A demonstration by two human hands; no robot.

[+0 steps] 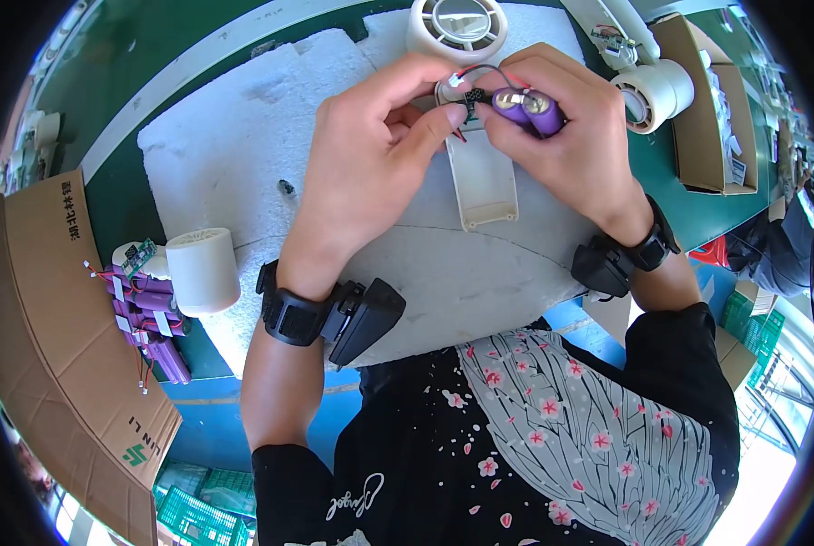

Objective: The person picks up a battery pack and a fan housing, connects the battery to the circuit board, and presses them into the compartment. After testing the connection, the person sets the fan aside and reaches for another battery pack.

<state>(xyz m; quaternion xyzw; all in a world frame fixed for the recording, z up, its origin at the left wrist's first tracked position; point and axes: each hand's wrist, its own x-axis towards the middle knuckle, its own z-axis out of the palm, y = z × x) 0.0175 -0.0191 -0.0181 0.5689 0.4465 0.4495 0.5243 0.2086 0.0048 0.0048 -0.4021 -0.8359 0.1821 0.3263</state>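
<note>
Between the thumb and fingers of my left hand (370, 150) is a small dark circuit board (473, 96), with a white plug (456, 80) and red and black wires beside it. My right hand (566, 123) is wrapped round a purple two-cell battery pack (528, 111), its bright metal ends facing up. My right fingertips come close to the board; whether they touch it I cannot tell. Beneath both hands lies the open white handle (486, 187) of a handheld fan, and the round fan head (459, 25) is beyond my fingers. My hands hide the handle's upper part.
White foam sheet (216, 146) covers the green table. At left are several purple battery packs (152, 309), a white cylindrical housing (203, 270) and a cardboard box (61, 300). Another fan (657, 94) and an open carton (730, 127) of small parts stand at right.
</note>
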